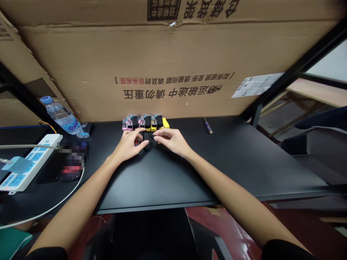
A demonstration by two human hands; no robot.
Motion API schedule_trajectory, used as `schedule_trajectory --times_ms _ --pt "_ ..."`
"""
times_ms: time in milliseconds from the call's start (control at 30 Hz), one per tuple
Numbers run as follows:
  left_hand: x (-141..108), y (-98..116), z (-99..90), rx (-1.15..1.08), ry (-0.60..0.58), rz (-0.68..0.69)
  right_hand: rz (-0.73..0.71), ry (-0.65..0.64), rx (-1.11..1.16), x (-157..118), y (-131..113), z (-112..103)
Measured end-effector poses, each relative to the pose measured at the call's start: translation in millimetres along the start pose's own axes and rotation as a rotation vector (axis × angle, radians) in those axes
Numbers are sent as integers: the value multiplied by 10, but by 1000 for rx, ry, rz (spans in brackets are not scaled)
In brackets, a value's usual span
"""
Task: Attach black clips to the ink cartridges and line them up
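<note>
Head view: both hands meet at mid-desk on a small black cartridge (147,137), left hand (128,144) curled around its left side with fingers pinching it, right hand (171,140) gripping its right end between thumb and fingertips, neither hand spread open. Cartridge sits on the black desk (230,162), just in front of a row of ink cartridges (145,122) with pink and yellow bodies along the cardboard box (162,61). Small screwdriver (208,126) lies well right of the hands; water bottle (61,116) and power strip (28,162) are off to the left.

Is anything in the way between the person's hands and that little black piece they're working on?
Nothing visible is. The left hand and right hand both already touch the small black part, with the row of ink cartridges just behind it on the black table.
</note>
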State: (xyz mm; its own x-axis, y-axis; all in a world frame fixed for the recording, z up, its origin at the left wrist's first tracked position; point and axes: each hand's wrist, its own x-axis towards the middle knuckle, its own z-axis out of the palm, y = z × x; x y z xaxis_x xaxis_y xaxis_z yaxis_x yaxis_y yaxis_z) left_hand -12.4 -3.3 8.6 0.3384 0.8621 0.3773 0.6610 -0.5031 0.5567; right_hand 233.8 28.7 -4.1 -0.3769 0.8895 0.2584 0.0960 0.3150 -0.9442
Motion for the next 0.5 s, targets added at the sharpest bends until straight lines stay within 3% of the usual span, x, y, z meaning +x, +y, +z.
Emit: schedule_trajectory --times_ms 500 --pt "5 34 55 5 2 26 33 -1 -6 -9 23 114"
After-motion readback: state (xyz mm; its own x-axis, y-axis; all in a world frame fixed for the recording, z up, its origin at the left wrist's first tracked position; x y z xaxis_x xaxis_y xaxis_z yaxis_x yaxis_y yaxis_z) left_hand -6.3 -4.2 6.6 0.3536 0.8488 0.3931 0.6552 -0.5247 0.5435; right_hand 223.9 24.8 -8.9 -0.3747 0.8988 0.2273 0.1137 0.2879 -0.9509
